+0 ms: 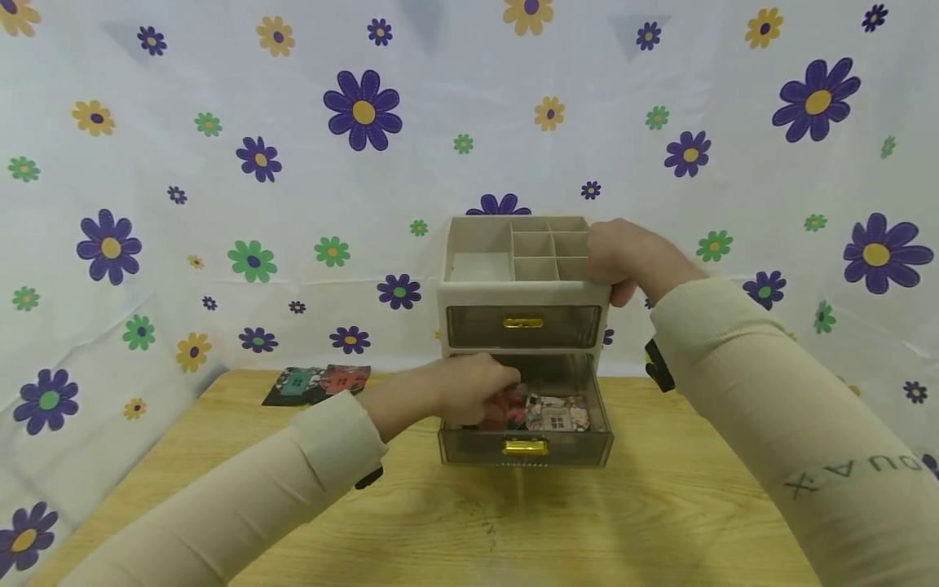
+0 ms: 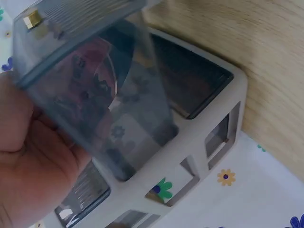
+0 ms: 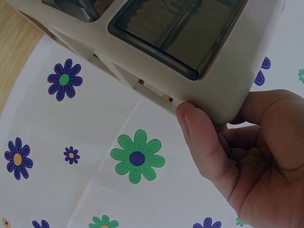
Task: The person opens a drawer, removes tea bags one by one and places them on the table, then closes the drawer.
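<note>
A cream desktop drawer organizer (image 1: 524,292) stands at the back of the table, its lower smoky drawer (image 1: 469,448) pulled out. My left hand (image 1: 469,390) reaches over the drawer's left side, fingers bent down at a red printed packet (image 1: 502,412). Through the clear drawer wall, the left wrist view shows this reddish packet (image 2: 88,76) tilted beside the fingers, whose tips are hidden. A pale packet with a house picture (image 1: 557,414) lies to its right in the drawer. My right hand (image 1: 634,253) grips the organizer's upper right corner, thumb and fingers around its edge.
Two flat printed packets, one green (image 1: 295,385) and one red (image 1: 345,380), lie at the table's back left. The organizer's upper drawer (image 1: 477,326) is closed, with divided compartments above it. A flowered cloth (image 1: 411,179) hangs right behind.
</note>
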`<state>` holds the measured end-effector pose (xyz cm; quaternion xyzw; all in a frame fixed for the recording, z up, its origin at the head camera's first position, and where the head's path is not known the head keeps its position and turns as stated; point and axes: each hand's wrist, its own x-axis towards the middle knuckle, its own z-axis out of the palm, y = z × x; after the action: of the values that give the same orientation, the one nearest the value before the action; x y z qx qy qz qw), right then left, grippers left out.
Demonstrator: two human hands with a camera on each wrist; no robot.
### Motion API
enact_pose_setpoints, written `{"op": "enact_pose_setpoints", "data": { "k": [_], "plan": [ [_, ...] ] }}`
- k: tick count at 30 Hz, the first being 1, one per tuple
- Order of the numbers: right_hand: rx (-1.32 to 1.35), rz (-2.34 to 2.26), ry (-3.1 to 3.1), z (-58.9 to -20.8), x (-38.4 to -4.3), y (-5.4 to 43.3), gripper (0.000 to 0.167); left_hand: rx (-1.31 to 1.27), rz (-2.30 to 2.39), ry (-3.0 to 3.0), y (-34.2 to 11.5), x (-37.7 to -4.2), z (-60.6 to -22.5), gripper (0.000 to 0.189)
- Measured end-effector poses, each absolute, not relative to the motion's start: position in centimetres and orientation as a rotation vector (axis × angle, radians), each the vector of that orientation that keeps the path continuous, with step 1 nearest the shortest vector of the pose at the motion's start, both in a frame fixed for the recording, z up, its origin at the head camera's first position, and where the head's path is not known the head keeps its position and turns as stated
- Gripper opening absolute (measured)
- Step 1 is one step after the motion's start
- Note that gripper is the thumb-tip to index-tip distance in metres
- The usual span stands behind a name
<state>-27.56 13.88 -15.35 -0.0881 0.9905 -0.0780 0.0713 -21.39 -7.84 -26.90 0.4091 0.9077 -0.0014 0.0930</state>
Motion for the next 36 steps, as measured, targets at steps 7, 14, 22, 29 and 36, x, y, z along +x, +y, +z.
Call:
{"op": "enact_pose_setpoints", "data": {
  "k": [7,14,22,29,36],
  "plan": [
    [-0.271,-0.262,2.966,-15.6,-27.4,14.1,0.021,1.358,0.146,2.793,-8.5,-20.3,-24.7,0.01],
    [-0.26,-0.273,2.976,-15.8,-27.4,14.3,0.022,1.398,0.246,2.921,-10.5,-19.0,-21.8,0.009],
    [-0.263,-0.264,2.982,-15.7,-27.3,14.4,0.021,1.334,0.078,3.154,-15.2,-16.7,-19.5,0.018],
    [-0.257,-0.256,2.986,-15.5,-27.4,14.5,0.02,1.189,0.039,3.174,-20.4,-16.7,-20.6,0.03],
    [-0.278,-0.277,2.986,-15.5,-27.5,14.3,0.028,1.06,-0.175,3.133,-26.2,-17.9,-25.6,0.02]
  ]
}}
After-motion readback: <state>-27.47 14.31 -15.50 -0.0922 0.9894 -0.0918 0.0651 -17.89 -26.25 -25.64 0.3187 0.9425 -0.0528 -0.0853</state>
